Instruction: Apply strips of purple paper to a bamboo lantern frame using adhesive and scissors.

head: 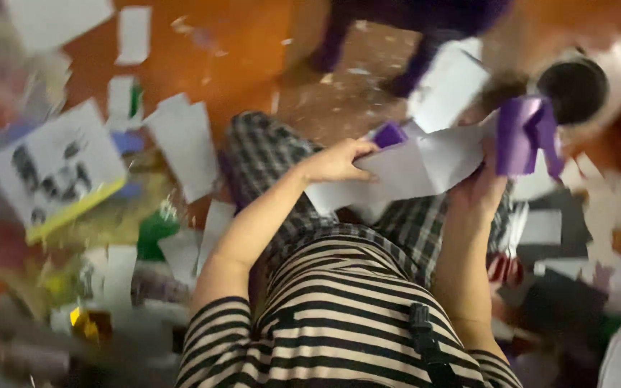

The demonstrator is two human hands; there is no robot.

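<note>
White paper (pixel 411 169) seemingly between both hands

An orange-brown floor (pixel 246 43) carries everything here, much of it blurred. White paper sheets (pixel 185 147) and smaller white scraps (pixel 133 32) lie scattered across it at the upper left. A printed sheet with dark pictures (pixel 55 169) rests on a yellow-edged board on the left, among a heap of coloured paper too blurred to sort. A dark round container (pixel 575 88) stands at the upper right, with white and dark paper pieces (pixel 562 230) strewn below it on the right.
</note>
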